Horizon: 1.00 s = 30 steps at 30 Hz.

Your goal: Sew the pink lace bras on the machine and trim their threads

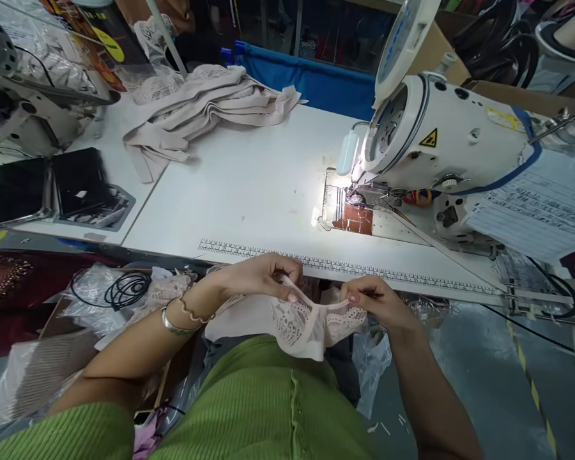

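Between the two hands, just above the green ribbed top (239, 399), hangs a beige lace bra (318, 326), its long axis running left to right, its cups pointing down toward the lap. The left hand (273, 276) and right hand (376, 301) each pinch its upper edge. Beyond the grip, a ruler strip (354, 268) edges the white table (239, 204); farther right stands a sewing machine (441, 137), farther left lie beige fabric pieces (215, 108).

Left hand (256, 276) and right hand (382, 304) grip a lace bra (312, 332).
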Each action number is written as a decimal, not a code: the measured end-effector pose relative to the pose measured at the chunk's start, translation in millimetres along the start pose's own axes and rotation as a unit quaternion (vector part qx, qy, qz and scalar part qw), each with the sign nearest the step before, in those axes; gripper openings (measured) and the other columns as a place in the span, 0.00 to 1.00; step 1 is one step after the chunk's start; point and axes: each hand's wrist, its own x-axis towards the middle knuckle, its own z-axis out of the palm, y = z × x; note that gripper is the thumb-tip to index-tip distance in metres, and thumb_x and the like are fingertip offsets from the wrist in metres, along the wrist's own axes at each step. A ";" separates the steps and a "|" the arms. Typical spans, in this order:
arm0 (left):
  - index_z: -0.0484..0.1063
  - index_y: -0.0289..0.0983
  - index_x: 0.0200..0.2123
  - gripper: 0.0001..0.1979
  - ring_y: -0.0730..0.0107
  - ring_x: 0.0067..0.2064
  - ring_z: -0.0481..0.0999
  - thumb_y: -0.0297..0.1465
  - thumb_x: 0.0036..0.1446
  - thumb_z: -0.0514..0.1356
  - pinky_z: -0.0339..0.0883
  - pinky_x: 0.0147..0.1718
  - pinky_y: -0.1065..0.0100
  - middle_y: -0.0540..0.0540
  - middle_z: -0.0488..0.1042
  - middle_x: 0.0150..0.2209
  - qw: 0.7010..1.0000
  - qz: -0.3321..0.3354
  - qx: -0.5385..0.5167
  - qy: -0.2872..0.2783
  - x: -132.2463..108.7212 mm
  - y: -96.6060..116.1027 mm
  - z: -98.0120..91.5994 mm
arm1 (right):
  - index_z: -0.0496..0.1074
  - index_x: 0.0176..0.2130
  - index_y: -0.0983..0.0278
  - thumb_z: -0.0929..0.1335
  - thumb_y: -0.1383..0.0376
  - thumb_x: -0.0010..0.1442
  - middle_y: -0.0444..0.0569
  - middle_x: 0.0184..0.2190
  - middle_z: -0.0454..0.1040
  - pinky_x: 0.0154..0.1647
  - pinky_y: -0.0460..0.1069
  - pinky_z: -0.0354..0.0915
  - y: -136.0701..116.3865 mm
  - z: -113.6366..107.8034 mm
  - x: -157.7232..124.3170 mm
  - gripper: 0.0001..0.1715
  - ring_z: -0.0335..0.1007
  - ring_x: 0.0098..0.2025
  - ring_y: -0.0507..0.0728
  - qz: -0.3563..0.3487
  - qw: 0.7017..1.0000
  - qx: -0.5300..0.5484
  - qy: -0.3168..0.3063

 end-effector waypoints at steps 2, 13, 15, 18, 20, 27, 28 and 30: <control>0.63 0.35 0.22 0.20 0.75 0.28 0.59 0.37 0.57 0.67 0.54 0.28 0.72 0.53 0.61 0.25 0.997 0.016 -0.075 0.008 -0.6 -6.6 2.6 | 0.77 0.26 0.65 0.69 0.50 0.65 0.44 0.19 0.66 0.24 0.48 0.52 3.0 1.9 -1.4 0.25 0.54 0.21 0.50 0.025 0.999 0.027 0.025; 0.58 0.36 0.20 0.26 0.83 0.18 0.50 0.41 0.51 0.73 0.45 0.18 0.76 0.58 0.54 0.17 0.939 0.028 -0.322 0.120 6.9 -22.8 22.7 | 0.54 0.17 0.61 0.75 0.50 0.57 0.36 0.15 0.51 0.22 0.48 0.42 18.6 17.8 -1.6 0.34 0.43 0.18 0.47 0.005 0.972 0.225 0.073; 0.59 0.36 0.21 0.26 0.83 0.18 0.49 0.41 0.51 0.72 0.45 0.18 0.76 0.59 0.54 0.17 0.940 0.026 -0.318 0.116 7.7 -21.6 22.4 | 0.52 0.17 0.61 0.75 0.50 0.56 0.36 0.14 0.50 0.21 0.48 0.42 20.5 20.0 -2.6 0.35 0.41 0.18 0.47 0.010 0.967 0.242 0.082; 0.60 0.36 0.21 0.26 0.83 0.18 0.49 0.42 0.53 0.72 0.44 0.18 0.76 0.59 0.53 0.17 0.947 0.032 -0.299 0.111 8.2 -20.6 21.1 | 0.51 0.17 0.60 0.75 0.50 0.57 0.35 0.14 0.48 0.20 0.47 0.40 20.3 22.2 -3.0 0.36 0.38 0.17 0.47 0.013 0.961 0.263 0.085; 0.59 0.36 0.21 0.26 0.83 0.19 0.47 0.42 0.54 0.71 0.42 0.19 0.75 0.59 0.52 0.17 0.954 0.041 -0.276 0.111 8.1 -19.8 20.5 | 0.51 0.16 0.60 0.74 0.50 0.58 0.35 0.13 0.48 0.19 0.47 0.40 19.2 22.3 -2.4 0.36 0.37 0.17 0.47 0.008 0.960 0.269 0.076; 0.59 0.36 0.21 0.26 0.82 0.20 0.45 0.44 0.54 0.70 0.40 0.19 0.73 0.59 0.50 0.18 0.962 0.038 -0.250 0.107 6.4 -16.7 19.3 | 0.52 0.16 0.60 0.74 0.51 0.58 0.36 0.13 0.48 0.18 0.47 0.41 19.2 21.0 -1.9 0.35 0.36 0.17 0.47 0.003 0.961 0.269 0.071; 0.59 0.37 0.21 0.26 0.82 0.20 0.46 0.44 0.54 0.70 0.40 0.19 0.74 0.59 0.50 0.18 0.962 0.039 -0.246 0.109 6.3 -16.4 19.1 | 0.53 0.16 0.60 0.74 0.52 0.58 0.36 0.13 0.48 0.18 0.47 0.41 19.6 21.2 -2.1 0.35 0.36 0.17 0.47 0.003 0.960 0.269 0.071; 0.58 0.37 0.21 0.26 0.81 0.20 0.47 0.44 0.55 0.70 0.41 0.18 0.74 0.58 0.51 0.18 0.965 0.043 -0.235 0.109 6.2 -16.0 18.7 | 0.53 0.16 0.61 0.74 0.52 0.59 0.35 0.13 0.48 0.18 0.47 0.42 20.1 21.5 -2.4 0.35 0.37 0.16 0.47 -0.002 0.960 0.272 0.068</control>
